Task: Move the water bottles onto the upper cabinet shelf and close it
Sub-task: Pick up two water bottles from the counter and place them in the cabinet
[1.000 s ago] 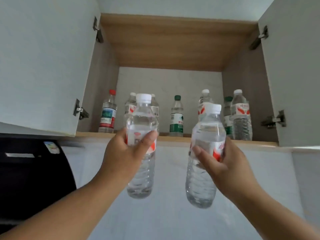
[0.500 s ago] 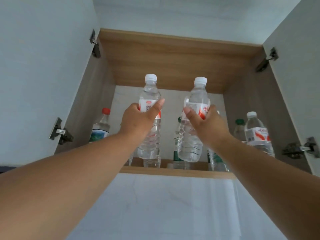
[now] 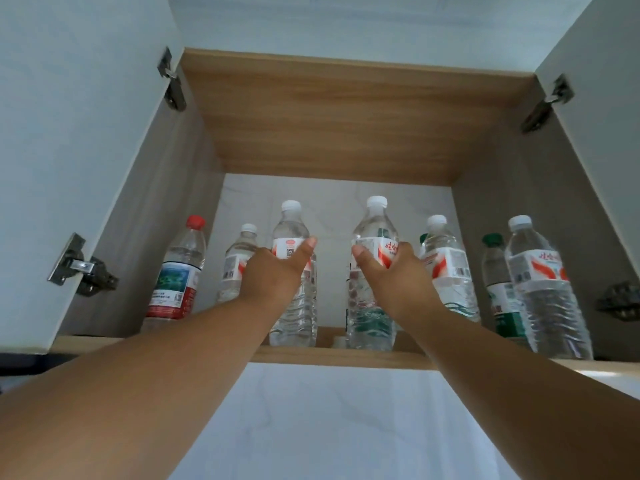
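Two bare arms reach into an open upper cabinet, the left hand [image 3: 273,271] and right hand [image 3: 398,275] each with fingers wrapped around a water bottle [image 3: 294,282] standing on the shelf [image 3: 329,356] among others, both doors still open.

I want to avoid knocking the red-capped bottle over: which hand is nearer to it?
Left. The left hand, gripping a bottle, is a short way right of the red-capped bottle; the right hand is farther right, holding another.
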